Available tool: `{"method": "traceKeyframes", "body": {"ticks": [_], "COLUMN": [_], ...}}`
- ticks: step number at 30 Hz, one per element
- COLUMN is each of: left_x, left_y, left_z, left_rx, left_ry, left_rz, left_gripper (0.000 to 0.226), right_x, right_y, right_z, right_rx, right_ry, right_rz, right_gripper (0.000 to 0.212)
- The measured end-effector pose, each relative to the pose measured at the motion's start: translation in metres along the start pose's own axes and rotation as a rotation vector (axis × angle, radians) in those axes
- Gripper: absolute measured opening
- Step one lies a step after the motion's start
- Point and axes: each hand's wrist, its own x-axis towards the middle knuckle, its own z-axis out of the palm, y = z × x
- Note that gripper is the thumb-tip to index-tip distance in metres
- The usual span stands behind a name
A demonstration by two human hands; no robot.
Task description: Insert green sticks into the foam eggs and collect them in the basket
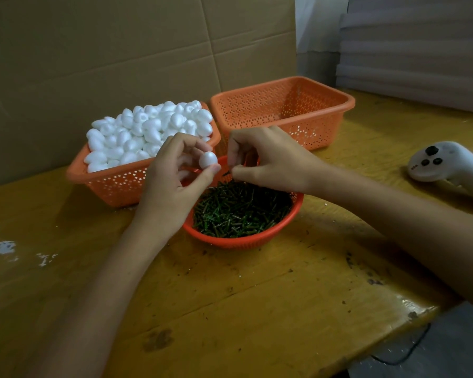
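You're lined up to insert.
Over the round orange bowl (pixel 243 242), your left hand (pixel 170 184) pinches a white foam egg (pixel 208 159), your right hand (pixel 271 159) a thin green stick (pixel 226 173) aimed at it; the perforated orange basket (pixel 339 105) waits by the far edge of the desk (pixel 257 296).

Matt white foam eggs (pixel 148 129), perforated orange plastic baskets (pixel 284 110), scuffed wooden table (pixel 257 296)

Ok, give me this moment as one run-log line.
left hand: pinches white foam egg | right hand: pinches thin green stick, close beside egg | rectangular orange plastic basket: no eggs seen inside
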Motion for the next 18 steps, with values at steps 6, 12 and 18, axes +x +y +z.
{"method": "traceKeyframes", "body": {"ticks": [6, 12, 18], "left_x": [0.0006, 0.0009, 0.0002], "left_y": [-0.0008, -0.0020, -0.0006], "left_z": [-0.0002, -0.0004, 0.0008], "left_rx": [0.043, 0.083, 0.096], "left_ry": [-0.013, -0.021, -0.022], "left_rz": [0.030, 0.053, 0.079], "left_gripper": [0.025, 0.028, 0.033], "right_x": [0.0002, 0.0001, 0.0003], "right_y": [0.0000, 0.0000, 0.0009], "right_z": [0.0003, 0.0000, 0.0009], "right_rx": [0.005, 0.001, 0.000], "right_ry": [0.000, -0.005, -0.008], "right_rz": [-0.009, -0.006, -0.001], "right_gripper": [0.008, 0.008, 0.009]}}
